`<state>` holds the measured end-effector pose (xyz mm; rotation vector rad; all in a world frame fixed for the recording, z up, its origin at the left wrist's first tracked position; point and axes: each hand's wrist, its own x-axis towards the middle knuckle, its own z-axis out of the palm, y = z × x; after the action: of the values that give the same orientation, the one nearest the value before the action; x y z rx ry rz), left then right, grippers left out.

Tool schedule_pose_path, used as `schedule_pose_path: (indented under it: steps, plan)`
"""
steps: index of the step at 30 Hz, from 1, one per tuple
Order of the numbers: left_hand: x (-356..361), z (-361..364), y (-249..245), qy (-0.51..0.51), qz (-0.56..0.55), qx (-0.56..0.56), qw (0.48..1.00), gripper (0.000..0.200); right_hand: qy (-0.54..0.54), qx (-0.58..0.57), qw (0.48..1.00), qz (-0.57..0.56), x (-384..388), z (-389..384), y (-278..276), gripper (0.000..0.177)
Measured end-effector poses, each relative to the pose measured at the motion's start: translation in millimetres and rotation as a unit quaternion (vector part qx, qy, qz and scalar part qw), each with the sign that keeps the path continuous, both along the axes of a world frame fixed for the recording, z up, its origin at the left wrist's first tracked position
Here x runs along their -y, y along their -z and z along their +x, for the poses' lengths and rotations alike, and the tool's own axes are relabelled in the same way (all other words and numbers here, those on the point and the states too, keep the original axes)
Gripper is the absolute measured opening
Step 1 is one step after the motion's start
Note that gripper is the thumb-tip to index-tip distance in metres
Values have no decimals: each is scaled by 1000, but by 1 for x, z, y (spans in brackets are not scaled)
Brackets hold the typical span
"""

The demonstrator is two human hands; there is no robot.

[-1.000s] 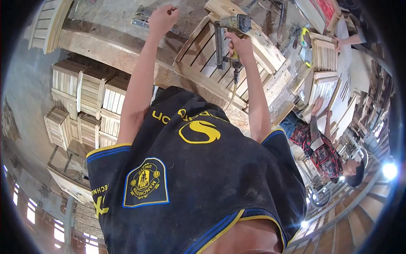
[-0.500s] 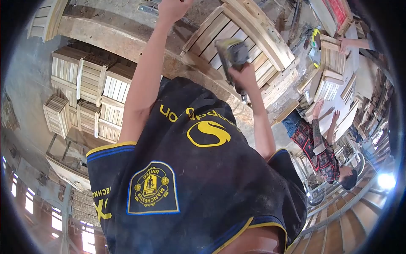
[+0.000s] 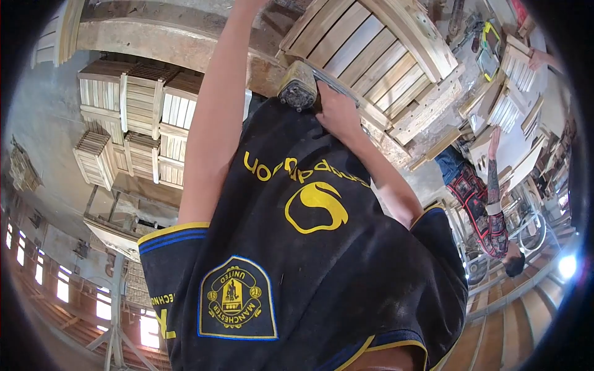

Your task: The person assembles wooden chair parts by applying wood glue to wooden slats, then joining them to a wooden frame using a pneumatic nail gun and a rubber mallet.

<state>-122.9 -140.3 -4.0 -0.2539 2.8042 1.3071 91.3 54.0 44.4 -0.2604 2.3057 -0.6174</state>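
Observation:
My right hand [image 3: 339, 112] is wrapped round a dusty sander [image 3: 298, 85], tilted on its side close to the front of my shirt. The sander's flat plate faces a slatted wooden panel [image 3: 365, 52] with a thick frame, lying on the bench just beyond it. My left arm reaches forward to the left of the panel, and only the wrist end of my left hand [image 3: 249, 5] shows at the top edge. Its fingers are cut off by the frame.
Stacks of slatted wooden panels [image 3: 139, 102] stand on the floor at left. A worn wooden beam [image 3: 142, 40] runs across the upper left. At right, a person in a patterned top [image 3: 476, 207] is beside a table with wooden pieces [image 3: 507, 111]. Another person's hand [image 3: 541, 60] reaches in there.
My right hand has drawn the sander back off the panel toward my body and turned it on its side. My left hand has moved further out past the top edge.

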Motion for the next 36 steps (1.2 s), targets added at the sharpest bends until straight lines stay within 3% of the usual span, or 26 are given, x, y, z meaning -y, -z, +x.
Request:
schedule_pose_path:
  steps: [13,15,19,22,31,36]
  plan:
    - [-3,1,-8,-14,35,18,999,24,46,4,999,22,-41,22,-11,65]
    - [-4,2,-7,-14,58,27,998,24,42,45,997,54,-55,29,-12,52]
    - [-1,0,0,0,80,31,996,24,55,43,996,51,-62,34,-13,50]
    - [0,-3,5,2,63,18,998,24,79,26,996,38,-64,41,-11,63]
    - [0,-2,6,9,30,-2,1000,24,135,43,984,111,-130,95,-14,59]
    - [0,-1,12,1,28,-22,999,24,155,-10,981,113,-152,120,-1,51]
